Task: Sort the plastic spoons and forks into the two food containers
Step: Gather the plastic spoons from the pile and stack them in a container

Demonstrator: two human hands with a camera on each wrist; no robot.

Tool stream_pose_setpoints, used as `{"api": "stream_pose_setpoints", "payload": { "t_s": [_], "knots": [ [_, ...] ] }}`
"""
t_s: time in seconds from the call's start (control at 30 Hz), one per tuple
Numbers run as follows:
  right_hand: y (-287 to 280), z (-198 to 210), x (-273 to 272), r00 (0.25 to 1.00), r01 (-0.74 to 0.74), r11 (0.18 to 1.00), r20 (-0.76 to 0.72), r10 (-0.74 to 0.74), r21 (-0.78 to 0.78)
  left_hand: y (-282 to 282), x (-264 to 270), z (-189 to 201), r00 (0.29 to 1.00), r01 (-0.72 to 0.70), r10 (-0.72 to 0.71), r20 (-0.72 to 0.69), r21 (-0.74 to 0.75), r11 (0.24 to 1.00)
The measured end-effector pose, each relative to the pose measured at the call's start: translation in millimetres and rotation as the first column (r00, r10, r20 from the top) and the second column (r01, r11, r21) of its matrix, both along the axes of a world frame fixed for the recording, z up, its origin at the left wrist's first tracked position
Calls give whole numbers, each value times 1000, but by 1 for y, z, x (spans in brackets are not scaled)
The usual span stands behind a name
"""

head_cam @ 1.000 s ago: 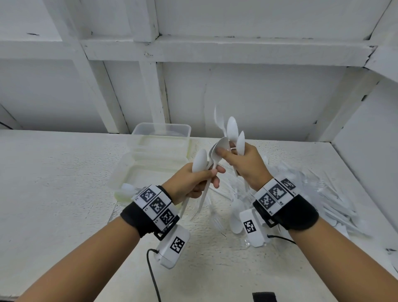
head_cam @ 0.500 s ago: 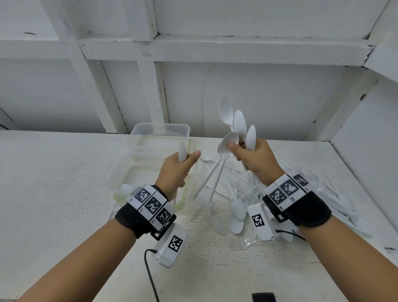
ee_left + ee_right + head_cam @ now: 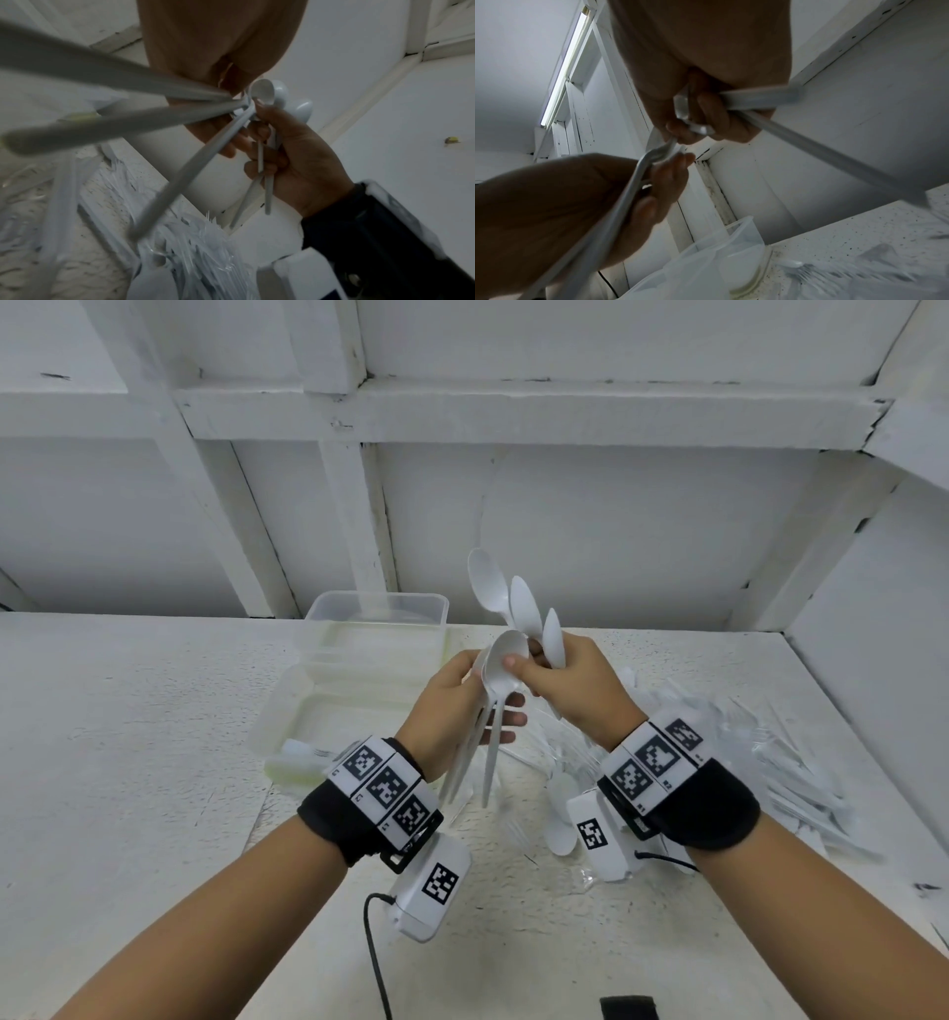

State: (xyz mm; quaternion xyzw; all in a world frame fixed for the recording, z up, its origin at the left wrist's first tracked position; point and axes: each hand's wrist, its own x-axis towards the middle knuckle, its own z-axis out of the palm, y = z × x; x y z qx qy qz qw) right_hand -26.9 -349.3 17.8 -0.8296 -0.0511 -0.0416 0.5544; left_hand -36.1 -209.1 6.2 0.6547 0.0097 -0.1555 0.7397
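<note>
Both hands met in the air above the table, each grasping white plastic spoons. The right hand (image 3: 575, 690) was curled around a small fan of spoons (image 3: 518, 608) whose bowls stood up above its fingers, and its thumb pressed on the bowl of one more spoon (image 3: 506, 660) at the point where the two hands touched. The left hand (image 3: 452, 711) wrapped its fingers around a few spoon handles (image 3: 482, 752) that hung down and splayed apart below the palm. From the wrist views it looked as though a spoon was passing between the hands, but which way could not be told. Behind the left hand sat two clear containers, a far one (image 3: 377, 613) against the wall and a near one (image 3: 308, 721) in front of it. The near one held at least one white utensil by its front corner; what the far one held could not be made out. To the right, a large loose pile (image 3: 791, 762) of white cutlery lay spread across the table (image 3: 128, 762), and a few single spoons (image 3: 557, 819) lay beneath the right wrist. Judging from this, the sorting was at an early stage: a handful of spoons was gathered but not yet dropped in, and most of the cutlery was still unsorted.
</note>
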Motion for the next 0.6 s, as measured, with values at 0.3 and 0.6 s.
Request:
{"api": "stream_pose_setpoints", "payload": {
  "t_s": [0.3, 0.6],
  "knots": [
    [2, -6, 3, 997, 68, 953, 59, -53, -295, 0, 2, 0, 990, 79, -99, -104, -181, 980],
    [-1, -9, -7, 994, 62, 968, 101, -38, -243, -3, 9, -9, 997, -14, -2, -82, -190, 982]
  ]
}}
